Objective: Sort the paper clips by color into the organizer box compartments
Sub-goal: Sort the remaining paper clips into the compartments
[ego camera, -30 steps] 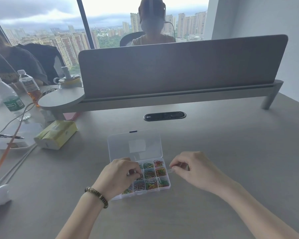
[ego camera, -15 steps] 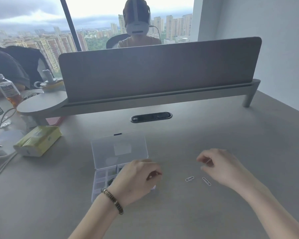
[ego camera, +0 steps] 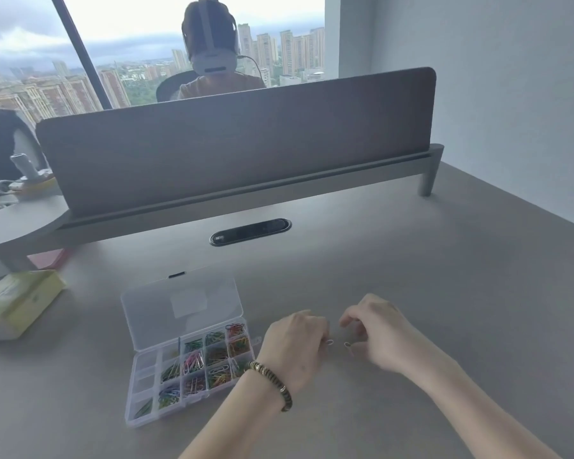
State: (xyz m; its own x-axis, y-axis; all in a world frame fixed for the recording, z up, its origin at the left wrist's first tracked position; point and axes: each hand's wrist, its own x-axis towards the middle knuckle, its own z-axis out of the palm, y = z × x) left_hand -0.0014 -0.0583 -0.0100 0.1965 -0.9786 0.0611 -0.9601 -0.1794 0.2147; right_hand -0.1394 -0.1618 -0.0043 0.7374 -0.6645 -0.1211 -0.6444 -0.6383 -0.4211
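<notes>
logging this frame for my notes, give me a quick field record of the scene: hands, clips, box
left hand: fingers curled at a paper clip on the desk
right hand: fingers curled over a second paper clip
organizer box: lid open, left of both hands
box contents: mixed coloured clips in most compartments
bracelet: on left wrist

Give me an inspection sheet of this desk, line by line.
Surface: grey desk top, matte.
Job's things: clear plastic organizer box, lid open, mixed coloured paper clips in several compartments; two pale paper clips lie on the desk right of the box.
Clutter: yellow tissue pack at far left.
Hands: left hand and right hand curled over the loose clips; whether either grips one is unclear.
Cables: nothing seen; black oval cable port.
Surroundings: grey divider screen, person seated behind it, city windows.
</notes>
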